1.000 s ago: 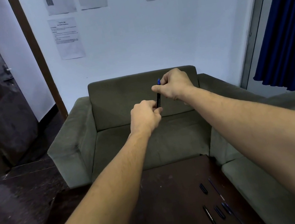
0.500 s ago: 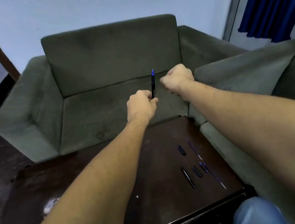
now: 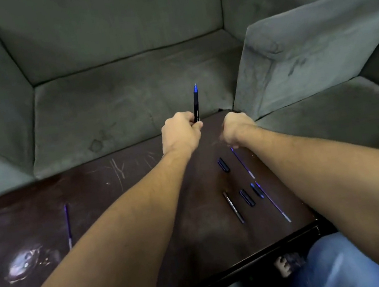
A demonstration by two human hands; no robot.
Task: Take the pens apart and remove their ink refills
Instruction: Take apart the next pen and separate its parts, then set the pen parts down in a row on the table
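On the left part of the dark table [image 3: 90, 185] lies one slim violet ink refill [image 3: 68, 226], well apart from the other parts and near a patch of glare. Toward the middle, we see the left hand [image 3: 180, 132] raised over the table's far edge, its fingers [image 3: 185, 119] curled round the lower end of a black pen [image 3: 195, 103]. We judge that the pen is held upright, blue end uppermost, so that the other hand can work on its free end. The pen is slender, with a dark printed barrel and a translucent blue nose. Just to its right, the right hand [image 3: 237, 129] hangs clear of the pen with its fingers curled inward. The hand is blurred, so we cannot tell whether they pinch a small part. Nearer than that hand, on the right part of the table, lie loose pieces: three short dark sleeves [image 3: 247, 197], one long black barrel [image 3: 233, 207] and two thin refills [image 3: 272, 202]. They are set roughly parallel, presumably to keep the parts sorted. We judge the task partly done.
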